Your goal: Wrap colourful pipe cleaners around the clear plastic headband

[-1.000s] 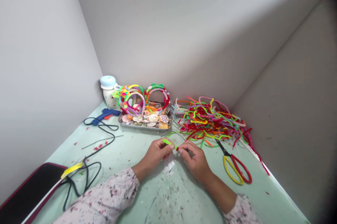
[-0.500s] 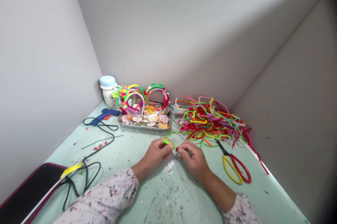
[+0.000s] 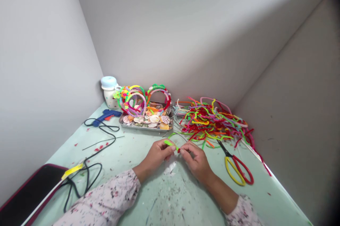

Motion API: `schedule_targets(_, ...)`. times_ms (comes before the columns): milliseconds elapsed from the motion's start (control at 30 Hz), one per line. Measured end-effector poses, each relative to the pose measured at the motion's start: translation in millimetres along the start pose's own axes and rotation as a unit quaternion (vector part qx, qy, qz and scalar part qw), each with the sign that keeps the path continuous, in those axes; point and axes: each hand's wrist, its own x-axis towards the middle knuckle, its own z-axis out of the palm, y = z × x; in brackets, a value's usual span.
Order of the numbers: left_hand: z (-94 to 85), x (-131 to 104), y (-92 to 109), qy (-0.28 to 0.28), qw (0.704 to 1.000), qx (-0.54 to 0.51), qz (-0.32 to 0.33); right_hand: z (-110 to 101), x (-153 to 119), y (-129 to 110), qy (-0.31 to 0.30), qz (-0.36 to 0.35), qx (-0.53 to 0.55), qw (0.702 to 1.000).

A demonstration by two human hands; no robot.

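My left hand (image 3: 160, 152) pinches a short bright green pipe cleaner (image 3: 168, 143) between thumb and forefinger above the middle of the table. Close beside it, the fingers of my right hand (image 3: 195, 158) are closed on a small red pipe cleaner piece (image 3: 179, 150) at the lower end of the green one. How the two pieces join is too small to make out. Beyond my right hand lies a heap of many-coloured pipe cleaners (image 3: 209, 121). A pair of scissors (image 3: 235, 166) with one yellow and one red handle rests to the right.
A metal tray (image 3: 147, 129) of seashells (image 3: 153, 119) stands at the back, with decorated headbands (image 3: 136, 102) on it. Left of it are a lidded white jar (image 3: 110, 95) and a blue glue gun (image 3: 106, 116). Black cord (image 3: 91, 157) and a dark tablet-like object (image 3: 32, 194) lie at left.
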Motion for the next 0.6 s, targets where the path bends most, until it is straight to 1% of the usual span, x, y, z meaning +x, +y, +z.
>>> schedule_targets(100, 0.2, -0.3, 0.2, 0.000, 1.000, 0.002, 0.000, 0.4, 0.2, 0.2, 0.007, -0.003, -0.004, 1.000)
schedule_targets(333, 0.0, 0.1, 0.7, -0.001, 1.000, 0.001, 0.001, 0.7, 0.5, 0.7, -0.006, 0.001, -0.005, 1.000)
schedule_targets(533, 0.0, -0.6, 3.3, -0.002, 1.000, 0.002, 0.003, 0.7, -0.1, 0.1, 0.010, 0.000, -0.011, 1.000)
schedule_targets(600, 0.2, -0.8, 3.6, 0.001, 1.000, 0.000, 0.001, 0.9, -0.4, -0.1, 0.008, 0.000, -0.010, 1.000)
